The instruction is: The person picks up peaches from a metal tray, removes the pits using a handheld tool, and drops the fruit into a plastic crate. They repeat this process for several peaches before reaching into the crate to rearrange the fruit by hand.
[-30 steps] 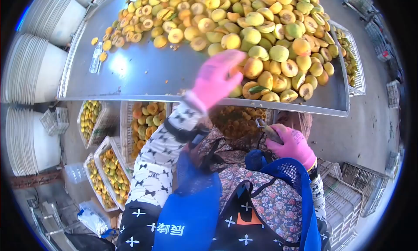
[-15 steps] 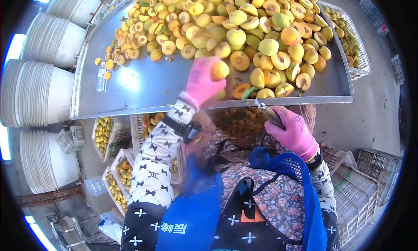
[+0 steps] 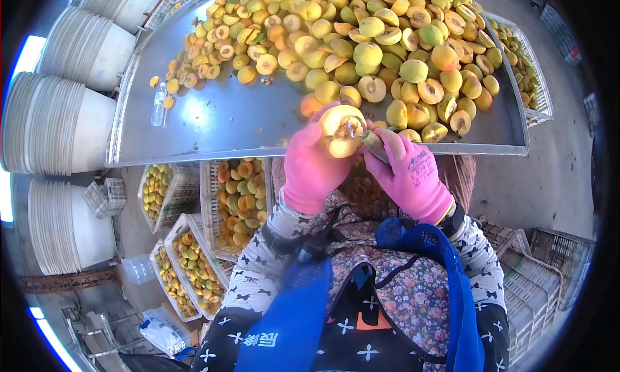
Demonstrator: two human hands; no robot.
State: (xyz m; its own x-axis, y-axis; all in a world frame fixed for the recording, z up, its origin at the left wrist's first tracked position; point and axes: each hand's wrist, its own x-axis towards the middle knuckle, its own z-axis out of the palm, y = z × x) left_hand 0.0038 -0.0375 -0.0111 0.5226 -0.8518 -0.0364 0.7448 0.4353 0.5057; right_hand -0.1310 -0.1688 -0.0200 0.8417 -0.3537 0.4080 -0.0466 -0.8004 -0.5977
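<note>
My left hand (image 3: 316, 165), in a pink glove, is closed around a yellow peach (image 3: 336, 119) just in front of the metal table's near edge. The peach's cut flesh faces up, with a brownish hollow in its middle. My right hand (image 3: 413, 175), also in pink, grips the handle of a pitting knife (image 3: 376, 146). Its curved metal tip rests at the peach's centre, and both hands are close together. Behind them, many whole and halved peaches (image 3: 368, 55) are heaped on the metal table (image 3: 226, 136).
Crates of peaches (image 3: 242, 201) stand below the table on the left, and another crate (image 3: 539, 113) is beyond its right end. A plastic bottle (image 3: 158, 107) stands on the table. Stacked white tubs (image 3: 90, 123) line the left; stacked crates (image 3: 526, 288) are at lower right.
My left hand has come back from the heap toward me with a peach. My right hand has moved left and brought the pitting knife's tip to the peach's cut face.
</note>
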